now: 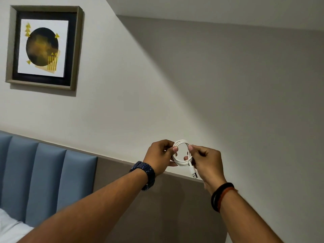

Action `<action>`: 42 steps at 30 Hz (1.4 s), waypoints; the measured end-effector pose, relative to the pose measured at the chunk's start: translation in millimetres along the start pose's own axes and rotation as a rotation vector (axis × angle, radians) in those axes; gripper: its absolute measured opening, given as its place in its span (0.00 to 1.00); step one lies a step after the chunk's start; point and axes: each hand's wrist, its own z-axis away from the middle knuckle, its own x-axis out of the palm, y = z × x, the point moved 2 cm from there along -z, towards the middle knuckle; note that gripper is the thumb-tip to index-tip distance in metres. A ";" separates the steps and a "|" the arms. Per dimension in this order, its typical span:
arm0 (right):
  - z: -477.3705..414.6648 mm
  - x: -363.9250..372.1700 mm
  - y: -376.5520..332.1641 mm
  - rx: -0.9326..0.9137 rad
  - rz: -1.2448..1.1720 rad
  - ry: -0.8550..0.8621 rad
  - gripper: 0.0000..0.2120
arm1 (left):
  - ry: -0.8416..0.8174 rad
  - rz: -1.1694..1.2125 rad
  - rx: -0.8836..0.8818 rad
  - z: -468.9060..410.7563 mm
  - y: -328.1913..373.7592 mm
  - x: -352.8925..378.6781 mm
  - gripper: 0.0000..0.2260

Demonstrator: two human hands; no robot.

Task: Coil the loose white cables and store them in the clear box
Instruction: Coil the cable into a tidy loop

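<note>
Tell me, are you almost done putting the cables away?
Not quite. One white cable already looks wound into a neat loop. Right now the left hand and right hand pinch its sides, with the USB plug hanging loose. It is not stored yet, and no clear box is in view.

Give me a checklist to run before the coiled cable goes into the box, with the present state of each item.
1. White cable wound into a loop: ok, several turns lie together.
2. Left hand pinching the loop's left side: ok.
3. Right hand pinching the loop's right side: ok.
4. USB plug tucked in: not ok, it hangs free below the loop.
5. Coil secured by a tie or wrap: cannot tell, none shows.
6. Clear box within reach: cannot tell, it is out of view.
</note>
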 end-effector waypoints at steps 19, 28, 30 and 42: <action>6.4 8.5 -1.9 0.322 -0.167 -0.482 0.13 | -0.028 -0.085 0.010 -3.1 -13.0 -3.7 0.05; 2.9 5.7 -1.0 0.135 0.047 -0.270 0.03 | 0.043 -0.228 0.043 -5.4 -17.9 -5.7 0.03; 5.3 6.1 -1.6 0.078 0.144 -0.193 0.07 | 0.063 -0.230 0.030 -6.4 -18.8 -6.1 0.03; 27.1 7.5 -2.7 -0.720 0.657 0.134 0.07 | 0.079 -0.044 -0.109 -11.7 -7.1 0.7 0.05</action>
